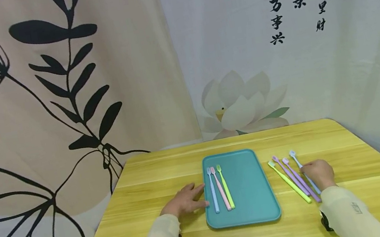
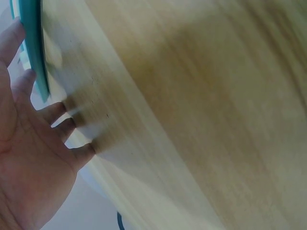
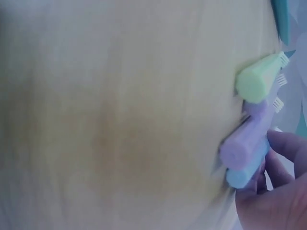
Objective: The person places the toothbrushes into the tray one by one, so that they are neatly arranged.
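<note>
Left hand (image 1: 184, 201): your spread fingers touched the teal rectangular tray (image 1: 248, 188).
Right hand (image 1: 318, 173): you pinched the slim pale-blue toothbrush (image 3: 245, 171), toward the wood-grain table's (image 1: 360, 165) right edge.
Grip: likely had to clear the neighbouring purple toothbrush (image 3: 244, 141).

At the lower right, the right hand (image 3: 272, 202) pinches a light blue toothbrush (image 3: 241, 177). Just above it in view lies a purple toothbrush (image 3: 243, 143), then a second purple toothbrush (image 3: 256, 109), mostly hidden, then a pale green toothbrush (image 3: 253, 85). White bristles (image 3: 281, 80) show at the far ends. A teal strip (image 3: 280, 19) crosses the upper right corner; the blurred tabletop (image 3: 120, 96) fills the left.
</note>
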`<state>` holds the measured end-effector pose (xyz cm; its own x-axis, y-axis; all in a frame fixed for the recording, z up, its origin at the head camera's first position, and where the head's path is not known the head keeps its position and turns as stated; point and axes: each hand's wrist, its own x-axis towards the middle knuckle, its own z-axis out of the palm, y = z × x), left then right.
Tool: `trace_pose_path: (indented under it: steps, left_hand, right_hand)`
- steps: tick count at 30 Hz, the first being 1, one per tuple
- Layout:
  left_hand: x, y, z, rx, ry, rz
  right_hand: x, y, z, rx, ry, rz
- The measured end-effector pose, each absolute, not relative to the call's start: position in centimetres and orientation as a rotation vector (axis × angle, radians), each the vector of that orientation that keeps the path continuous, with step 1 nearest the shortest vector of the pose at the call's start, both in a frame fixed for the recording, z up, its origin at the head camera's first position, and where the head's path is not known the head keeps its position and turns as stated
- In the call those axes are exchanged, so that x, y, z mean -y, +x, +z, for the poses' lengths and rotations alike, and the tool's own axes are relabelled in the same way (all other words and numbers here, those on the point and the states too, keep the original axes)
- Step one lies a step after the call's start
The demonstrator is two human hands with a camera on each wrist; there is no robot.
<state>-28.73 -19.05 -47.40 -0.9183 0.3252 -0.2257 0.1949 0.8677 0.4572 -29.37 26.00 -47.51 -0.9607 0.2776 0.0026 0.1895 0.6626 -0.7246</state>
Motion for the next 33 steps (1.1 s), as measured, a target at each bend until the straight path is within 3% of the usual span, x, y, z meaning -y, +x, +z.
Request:
trace_pose_path:
  steps: [33]
  left_hand:
    - [18.7,-28.6,-47.4,-2.759,0.389,0.604]
  right_hand:
    - [-25.4,-29.7,-45.6,2.701,-0.426,1.422]
